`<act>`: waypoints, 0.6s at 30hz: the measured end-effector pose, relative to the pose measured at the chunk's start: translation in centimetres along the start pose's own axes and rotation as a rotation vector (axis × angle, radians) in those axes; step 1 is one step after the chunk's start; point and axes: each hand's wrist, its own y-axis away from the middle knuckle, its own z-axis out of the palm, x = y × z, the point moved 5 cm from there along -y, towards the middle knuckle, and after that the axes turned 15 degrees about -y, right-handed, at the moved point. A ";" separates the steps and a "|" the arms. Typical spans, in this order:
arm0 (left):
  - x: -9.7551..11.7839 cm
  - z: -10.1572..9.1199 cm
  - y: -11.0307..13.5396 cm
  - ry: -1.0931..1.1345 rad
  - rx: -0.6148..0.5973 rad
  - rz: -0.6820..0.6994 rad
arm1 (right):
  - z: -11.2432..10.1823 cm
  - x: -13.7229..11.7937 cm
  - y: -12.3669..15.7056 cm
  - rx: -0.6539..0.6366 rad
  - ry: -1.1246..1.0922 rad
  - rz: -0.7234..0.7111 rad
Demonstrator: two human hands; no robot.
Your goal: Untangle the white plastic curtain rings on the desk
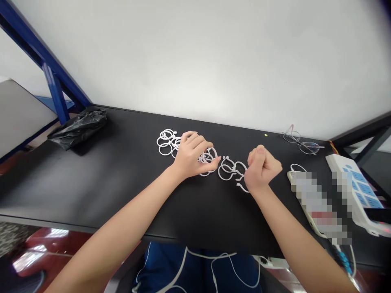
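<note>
My left hand (pixel 194 154) is over the middle of the black table, its fingers curled toward the thumb around a white plastic ring (pixel 216 152). Several more white rings lie in a loose pile (pixel 165 146) to the left of this hand, and others show beneath its fingers. My right hand (pixel 262 167) is closed in a fist with the thumb on top; whatever it may hold is hidden. Beside that fist, on its left, is a small group of white rings (pixel 226 171), some with a gap and a knobbed end.
A black plastic bag (pixel 80 127) lies at the table's far left. On the right are eyeglasses (pixel 301 143), a phone (pixel 305 199) with a cable, and a power strip (pixel 356 183). A white wall (pixel 195 61) stands behind the table (pixel 116 175). White cables (pixel 180 268) hang over my lap.
</note>
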 end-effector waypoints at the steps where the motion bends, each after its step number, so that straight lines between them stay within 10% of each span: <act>1: 0.0 0.3 0.1 -0.010 -0.050 0.019 | 0.0 0.1 -0.4 -0.005 0.040 0.029; 11: -0.4 2.0 1.0 -0.046 -0.351 0.015 | 1.4 4.3 -1.1 -0.616 0.307 0.484; 18: -0.6 2.1 1.1 -0.063 -0.362 -0.016 | 1.1 4.6 -1.3 -0.609 0.233 0.551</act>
